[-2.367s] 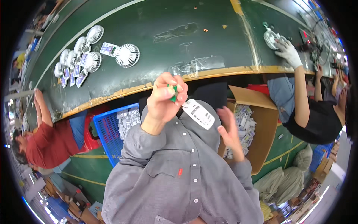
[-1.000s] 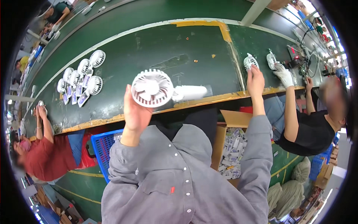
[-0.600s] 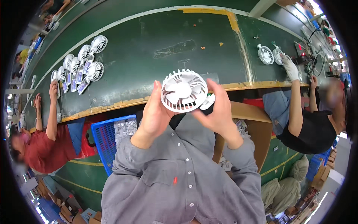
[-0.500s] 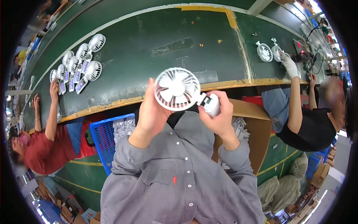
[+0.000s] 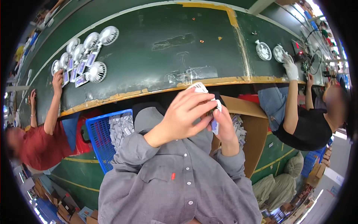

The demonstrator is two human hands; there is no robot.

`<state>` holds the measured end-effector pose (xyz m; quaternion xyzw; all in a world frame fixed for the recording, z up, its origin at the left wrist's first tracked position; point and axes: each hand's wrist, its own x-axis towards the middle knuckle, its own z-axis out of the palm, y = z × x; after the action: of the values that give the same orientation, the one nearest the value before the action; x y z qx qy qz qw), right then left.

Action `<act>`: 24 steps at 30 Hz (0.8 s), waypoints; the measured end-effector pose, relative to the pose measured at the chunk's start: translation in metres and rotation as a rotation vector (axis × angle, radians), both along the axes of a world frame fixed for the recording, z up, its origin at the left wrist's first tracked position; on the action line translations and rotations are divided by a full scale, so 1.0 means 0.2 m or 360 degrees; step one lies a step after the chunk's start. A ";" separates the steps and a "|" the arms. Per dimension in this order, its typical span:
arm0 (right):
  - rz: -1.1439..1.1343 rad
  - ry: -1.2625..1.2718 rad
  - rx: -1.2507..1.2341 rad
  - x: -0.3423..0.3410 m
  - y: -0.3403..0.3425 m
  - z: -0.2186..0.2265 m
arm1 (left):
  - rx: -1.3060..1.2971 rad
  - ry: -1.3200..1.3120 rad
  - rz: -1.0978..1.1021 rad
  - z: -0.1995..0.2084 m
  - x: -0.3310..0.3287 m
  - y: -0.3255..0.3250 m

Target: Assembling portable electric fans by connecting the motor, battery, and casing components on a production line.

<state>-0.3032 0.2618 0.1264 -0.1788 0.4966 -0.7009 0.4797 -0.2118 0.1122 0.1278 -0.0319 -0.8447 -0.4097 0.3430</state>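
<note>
A white handheld fan [image 5: 199, 87] is between my two hands, just off the table's near edge. My left hand [image 5: 186, 116] is closed over its round head and hides most of the grille. Lower down, my right hand [image 5: 226, 127] grips the handle [image 5: 215, 126], where a purple-and-white face shows beside the thumb. The joint between head and handle is mostly covered by my fingers.
Several white fans [image 5: 97, 71] lie on the green table [image 5: 149, 61] at left, near a co-worker's hand. At right, a gloved hand [image 5: 290, 69] touches a fan [image 5: 278, 53]. A blue basket [image 5: 97, 140] and a cardboard box [image 5: 255, 143], both with small white parts, flank my lap.
The fan has turned from face-up to nearly edge-on. My left hand has moved right and wrapped over its head. My right hand has shifted slightly down, still on the handle.
</note>
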 end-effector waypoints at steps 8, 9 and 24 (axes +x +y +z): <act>0.0200 -0.0563 -0.0109 0.20 -0.03 0.02 | -0.0197 0.0064 0.0114 0.12 0.20 -0.07; 0.0205 -0.0574 -0.0103 0.24 -0.04 0.05 | -0.0192 0.0054 0.0119 0.14 0.23 -0.06; 0.0110 0.0096 0.0099 0.36 -0.11 0.32 | 0.0577 -0.0002 0.0133 0.26 0.39 -0.10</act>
<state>-0.2314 0.2405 0.1913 -0.2021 0.5259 -0.6624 0.4938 -0.1348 0.0915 0.1801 0.0657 -0.7578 -0.5406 0.3594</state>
